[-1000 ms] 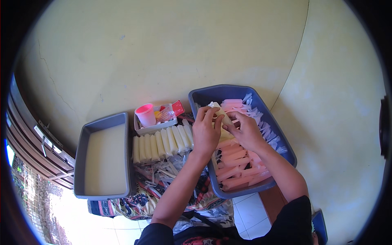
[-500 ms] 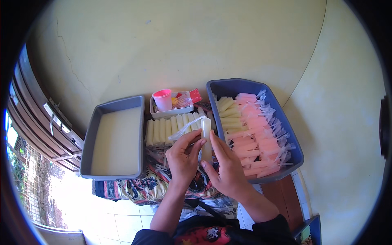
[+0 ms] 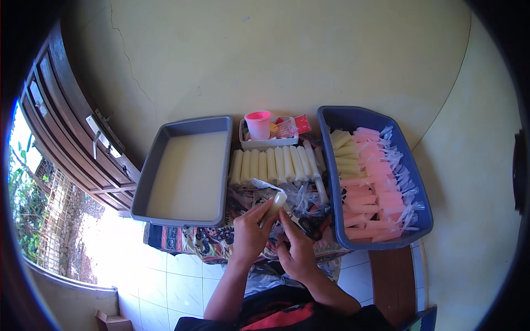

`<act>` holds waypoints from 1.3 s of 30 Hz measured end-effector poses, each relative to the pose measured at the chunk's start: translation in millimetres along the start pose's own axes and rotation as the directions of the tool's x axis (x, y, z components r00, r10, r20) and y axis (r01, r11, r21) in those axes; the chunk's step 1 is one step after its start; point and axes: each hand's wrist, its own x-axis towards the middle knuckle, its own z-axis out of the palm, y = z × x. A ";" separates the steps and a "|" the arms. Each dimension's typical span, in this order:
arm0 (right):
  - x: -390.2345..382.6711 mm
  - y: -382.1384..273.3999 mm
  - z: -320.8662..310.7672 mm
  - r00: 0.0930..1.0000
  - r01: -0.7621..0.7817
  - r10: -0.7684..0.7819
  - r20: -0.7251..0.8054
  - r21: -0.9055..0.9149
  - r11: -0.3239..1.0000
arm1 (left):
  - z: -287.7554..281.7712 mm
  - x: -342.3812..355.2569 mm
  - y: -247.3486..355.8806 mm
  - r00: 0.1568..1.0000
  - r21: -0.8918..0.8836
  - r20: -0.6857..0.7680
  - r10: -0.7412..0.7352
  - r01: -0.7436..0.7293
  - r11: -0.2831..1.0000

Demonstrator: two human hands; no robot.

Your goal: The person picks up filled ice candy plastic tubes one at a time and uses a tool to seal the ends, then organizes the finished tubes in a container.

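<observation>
Evidently, the fingers of the left hand (image 3: 251, 231) clamp the pale tube (image 3: 280, 199) between both hands; whether the right hand (image 3: 299, 252) grips, I can't tell. Gentle pressure should suit it, loose tail (image 3: 265, 184) toward ten, tube row (image 3: 270, 165) at twelve.

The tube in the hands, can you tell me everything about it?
The tube is pale cream and plump, wrapped in what looks like thin, see-through plastic. Its rounded, shiny end tips upward, and a wisp of clear plastic trails off it to the left. The left hand grips it; a finger of the right hand is at its other side. The hands hide its lower part.
</observation>
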 end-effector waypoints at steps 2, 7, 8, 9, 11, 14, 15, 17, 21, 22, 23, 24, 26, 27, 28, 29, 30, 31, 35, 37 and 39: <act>-3.4 0.5 -1.5 0.993 -0.104 0.099 0.064 0.090 0.990 | 1.2 -2.9 -2.5 1.000 0.002 0.004 -0.028 0.028 1.000; 1.2 5.1 -22.9 0.995 -0.090 0.092 0.043 -0.048 0.995 | 4.3 -4.4 -2.5 0.999 0.007 -0.029 0.023 -0.023 1.000; 1.3 5.3 -27.2 0.995 -0.084 0.090 0.034 -0.157 0.984 | 3.0 -5.3 -3.3 0.999 0.008 -0.032 0.018 -0.018 1.000; 0.2 6.2 -29.5 0.993 -0.107 0.115 0.013 -0.278 0.955 | 1.3 -6.4 -4.4 0.999 0.029 -0.032 0.030 -0.029 0.999; -7.6 24.6 -32.9 0.985 -0.154 0.170 0.012 -0.367 0.918 | 3.2 -7.9 -5.4 0.999 0.038 -0.023 0.043 -0.042 0.998; -13.8 33.0 -31.5 0.972 -0.189 0.234 0.018 -0.529 0.827 | 5.2 -9.6 -8.9 0.998 0.030 -0.034 0.055 -0.054 0.998; -14.2 33.8 -30.6 0.968 -0.181 0.248 0.028 -0.606 0.774 | 5.2 -10.5 -9.0 0.999 0.036 -0.032 0.039 -0.038 0.999; -12.6 35.7 -29.7 0.966 -0.170 0.253 0.052 -0.607 0.776 | 5.4 -11.7 -9.6 0.999 0.039 -0.032 0.024 -0.023 0.999; -4.5 38.0 -26.5 0.960 -0.138 0.255 0.112 -0.603 0.785 | 5.7 -13.9 -12.2 0.999 0.054 -0.037 0.038 -0.036 0.998; -3.6 38.2 -24.9 0.961 -0.135 0.253 0.115 -0.603 0.786 | 5.4 -14.4 -11.8 0.999 0.047 -0.036 0.035 -0.033 0.998; -2.6 38.0 -25.1 0.958 -0.143 0.265 0.111 -0.617 0.774 | 6.6 -13.7 -10.6 0.999 0.042 -0.036 0.038 -0.036 0.998; -1.6 38.2 -25.2 0.955 -0.150 0.276 0.106 -0.631 0.761 | 7.8 -13.0 -9.4 0.999 0.040 -0.029 0.044 -0.043 0.998; -2.8 43.7 -20.8 0.950 -0.168 0.297 0.092 -0.653 0.739 | 8.7 -13.1 -8.3 0.999 0.043 -0.024 0.047 -0.046 0.998; -3.1 45.3 -19.5 0.945 -0.187 0.319 0.077 -0.674 0.715 | 9.5 -12.7 -7.7 0.999 0.040 -0.020 0.045 -0.044 0.998; -1.6 41.1 -18.4 0.945 -0.184 0.318 0.080 -0.673 0.717 | 8.5 -13.3 -7.9 0.999 0.041 -0.019 0.041 -0.040 0.998; 0.9 34.0 -18.8 0.939 -0.172 0.330 0.097 -0.698 0.695 | 7.7 -13.9 -8.3 0.999 0.043 -0.021 0.039 -0.038 0.998; 2.4 30.2 -18.7 0.933 -0.159 0.341 0.114 -0.722 0.673 | 6.9 -14.5 -8.7 0.999 0.045 -0.021 0.038 -0.037 0.998; 2.7 32.7 -17.1 0.933 -0.157 0.341 0.116 -0.721 0.675 | 6.2 -15.0 -9.0 0.999 0.046 -0.021 0.037 -0.036 0.998; 13.3 33.6 -15.9 0.902 -0.196 0.410 0.133 -0.720 0.665 | 4.0 -15.9 -7.7 0.999 0.065 0.004 0.038 -0.038 0.997; 26.8 27.0 -19.9 0.863 -0.230 0.483 0.147 -0.737 0.636 | 4.9 -15.1 -8.5 0.999 0.041 0.016 0.029 -0.030 0.999; 36.8 22.2 -20.2 0.785 -0.218 0.569 0.246 -0.751 0.624 | 1.7 -16.9 -10.7 1.000 0.036 0.005 0.020 -0.020 0.999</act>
